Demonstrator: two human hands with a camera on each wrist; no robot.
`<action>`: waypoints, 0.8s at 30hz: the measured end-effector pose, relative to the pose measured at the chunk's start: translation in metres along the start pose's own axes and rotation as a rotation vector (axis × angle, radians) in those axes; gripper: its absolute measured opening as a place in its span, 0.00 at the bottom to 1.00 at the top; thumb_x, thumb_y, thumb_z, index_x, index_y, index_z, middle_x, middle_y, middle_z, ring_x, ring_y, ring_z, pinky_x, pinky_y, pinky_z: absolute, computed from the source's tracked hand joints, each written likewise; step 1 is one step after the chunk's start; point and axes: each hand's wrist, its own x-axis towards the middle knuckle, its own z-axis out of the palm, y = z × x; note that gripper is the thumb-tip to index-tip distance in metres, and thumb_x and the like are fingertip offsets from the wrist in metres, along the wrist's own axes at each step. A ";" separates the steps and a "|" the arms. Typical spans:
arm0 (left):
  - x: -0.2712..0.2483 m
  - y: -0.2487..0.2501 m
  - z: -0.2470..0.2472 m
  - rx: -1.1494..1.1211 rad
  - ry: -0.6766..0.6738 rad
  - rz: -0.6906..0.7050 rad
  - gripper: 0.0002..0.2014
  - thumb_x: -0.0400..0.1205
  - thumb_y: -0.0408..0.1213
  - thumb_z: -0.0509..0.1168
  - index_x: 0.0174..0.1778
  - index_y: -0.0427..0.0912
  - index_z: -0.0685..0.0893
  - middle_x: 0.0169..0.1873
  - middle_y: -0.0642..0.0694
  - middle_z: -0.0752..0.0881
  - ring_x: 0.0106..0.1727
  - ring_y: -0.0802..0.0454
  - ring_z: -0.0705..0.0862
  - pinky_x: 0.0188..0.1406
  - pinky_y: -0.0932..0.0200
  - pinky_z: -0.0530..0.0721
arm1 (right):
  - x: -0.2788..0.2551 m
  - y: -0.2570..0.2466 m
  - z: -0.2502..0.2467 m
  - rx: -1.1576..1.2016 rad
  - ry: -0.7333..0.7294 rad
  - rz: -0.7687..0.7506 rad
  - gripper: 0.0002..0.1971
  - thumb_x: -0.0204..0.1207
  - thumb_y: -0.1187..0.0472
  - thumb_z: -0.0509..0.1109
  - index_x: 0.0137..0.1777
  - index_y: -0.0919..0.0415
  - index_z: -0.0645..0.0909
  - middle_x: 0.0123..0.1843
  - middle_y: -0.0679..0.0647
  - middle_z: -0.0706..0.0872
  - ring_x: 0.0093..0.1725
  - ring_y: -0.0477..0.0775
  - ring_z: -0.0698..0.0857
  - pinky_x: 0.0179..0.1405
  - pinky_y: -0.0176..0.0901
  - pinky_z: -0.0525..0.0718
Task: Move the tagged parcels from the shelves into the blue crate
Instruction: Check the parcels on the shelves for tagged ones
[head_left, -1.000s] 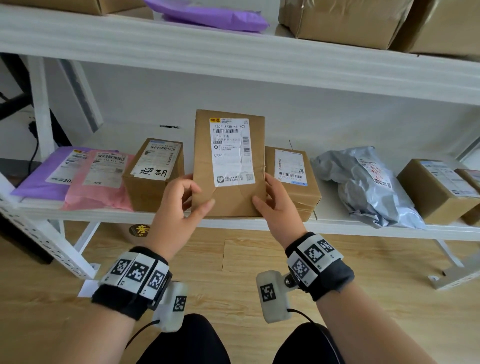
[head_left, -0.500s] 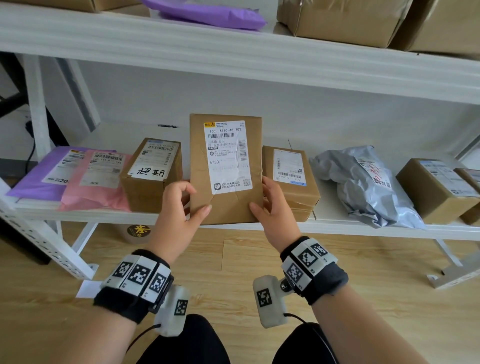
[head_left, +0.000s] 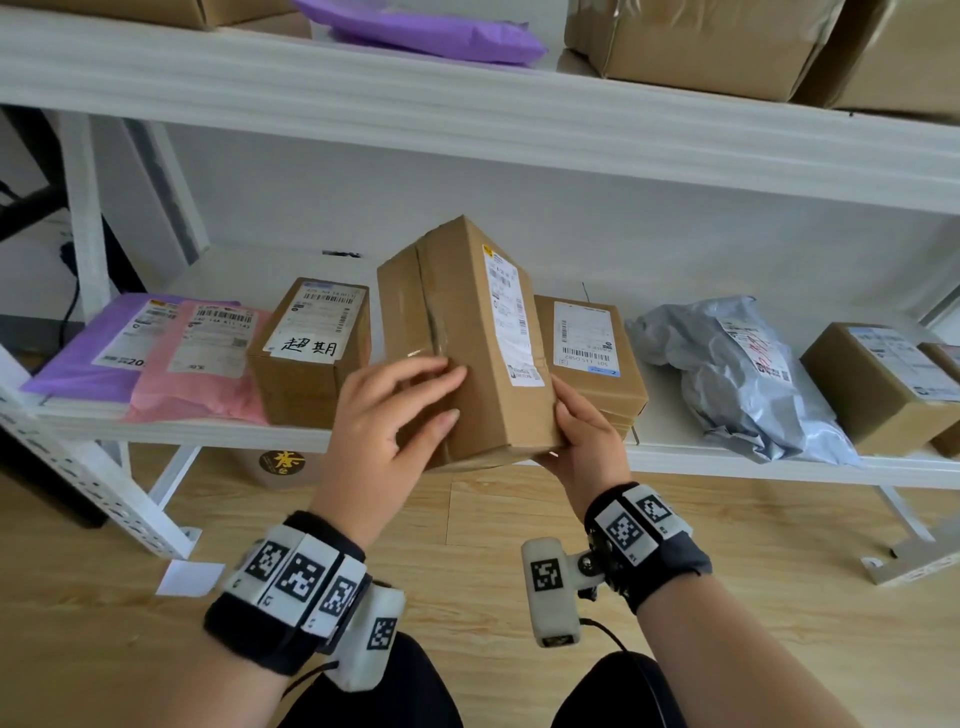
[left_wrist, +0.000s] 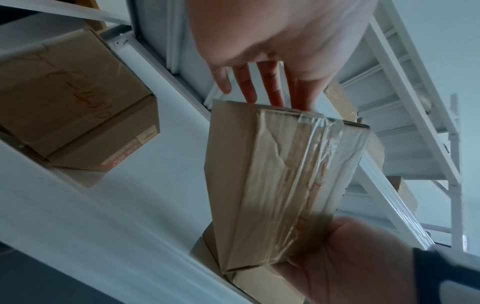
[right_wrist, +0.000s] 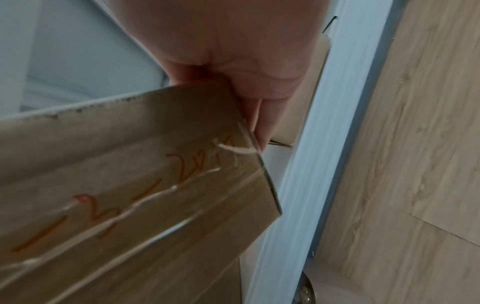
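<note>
— Which step are you on?

— Checking a parcel. I've got the tall cardboard box (head_left: 467, 338) lifted in front of the lower shelf (head_left: 727, 457), turned so its taped side faces me and the shipping label sits on the face to my right. My left hand (head_left: 387, 415) lies against the taped side, fingers fairly straight, pressing. My right hand (head_left: 582, 436) cups the bottom corner, fingers curled under it.

— Is it a tagged one?

— I can't tell. The right wrist view shows reddish handwriting on the underside, too blurred to read. The box marked with black characters (head_left: 311, 348), just left of my grip, looks likelier.

— And next?

— The blue crate isn't in view. If this one counts, I'd judge I must turn away to find it, holding with both hands.
</note>
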 end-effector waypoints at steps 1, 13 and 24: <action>0.000 0.002 0.001 0.014 -0.003 0.014 0.17 0.81 0.47 0.62 0.66 0.52 0.81 0.63 0.57 0.78 0.62 0.50 0.76 0.69 0.72 0.63 | 0.000 0.001 -0.001 0.006 -0.004 0.010 0.21 0.86 0.67 0.53 0.70 0.49 0.81 0.65 0.52 0.86 0.66 0.58 0.82 0.58 0.56 0.85; -0.002 -0.014 -0.006 -0.201 -0.035 -0.405 0.30 0.82 0.63 0.48 0.77 0.54 0.70 0.69 0.60 0.75 0.69 0.76 0.69 0.63 0.79 0.66 | -0.021 -0.016 0.018 -0.287 -0.119 -0.291 0.24 0.81 0.65 0.67 0.74 0.45 0.72 0.64 0.42 0.85 0.63 0.41 0.84 0.63 0.40 0.83; -0.002 -0.040 -0.001 -0.225 0.054 -0.677 0.16 0.88 0.41 0.56 0.70 0.42 0.78 0.64 0.49 0.82 0.65 0.53 0.78 0.65 0.56 0.74 | -0.052 -0.002 0.035 -0.844 -0.114 -0.610 0.38 0.70 0.38 0.70 0.80 0.39 0.59 0.82 0.35 0.62 0.80 0.42 0.59 0.80 0.50 0.64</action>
